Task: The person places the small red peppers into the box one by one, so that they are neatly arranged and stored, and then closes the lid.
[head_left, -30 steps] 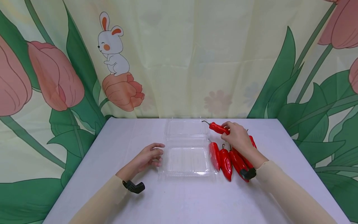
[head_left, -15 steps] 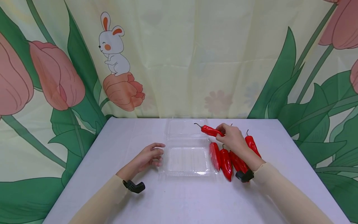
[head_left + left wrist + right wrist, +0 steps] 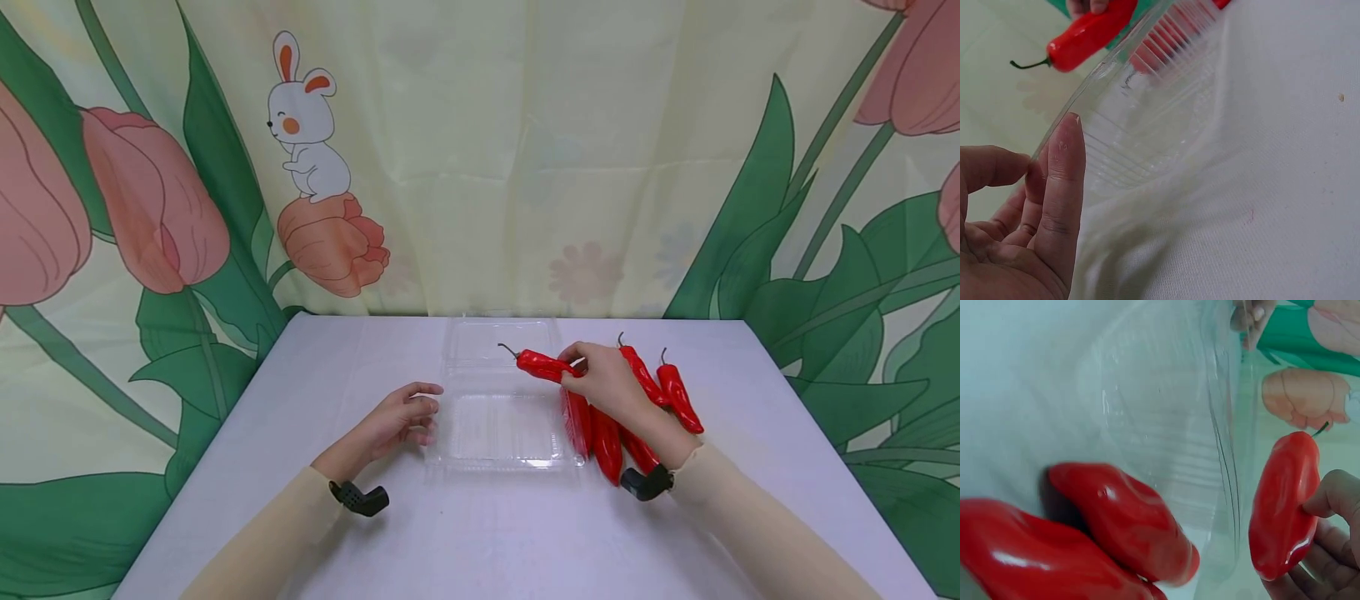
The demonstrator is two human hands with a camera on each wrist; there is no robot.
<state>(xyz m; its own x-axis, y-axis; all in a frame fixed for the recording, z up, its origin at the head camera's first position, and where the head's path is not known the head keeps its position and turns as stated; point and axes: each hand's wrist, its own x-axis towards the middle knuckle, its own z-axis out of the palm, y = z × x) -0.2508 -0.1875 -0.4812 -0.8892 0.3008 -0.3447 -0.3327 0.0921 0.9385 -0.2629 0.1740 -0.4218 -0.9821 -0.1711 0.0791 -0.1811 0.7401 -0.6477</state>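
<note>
Leftmost, behind the surface, printed on a pale curtain, pink tulips and a white rabbit. In from the front, on the left side of the surface, a beige left sleeve with a black device at the wrist. Next, near the middle of the surface, lightly pinching the left rim of a clear box, the left hand: in the left wrist view, thumb and fingertips on either side of the thin plastic.

Rightward, lying open, base on the middle of the surface and lid folded back close to the back edge. Over the right half of the seam between base and lid, raised above the surface, a glossy red pepper, stem pointing left, other end clamped between thumb and fingers of the right hand. Both hands well apart.

Just beside the box's right wall, partly seen through its ribs, one loose pepper; right of that, two more, partly covered by the right arm. Beyond the arm, toward the right edge, another pair. Rightmost, in front, a beige right sleeve.
</note>
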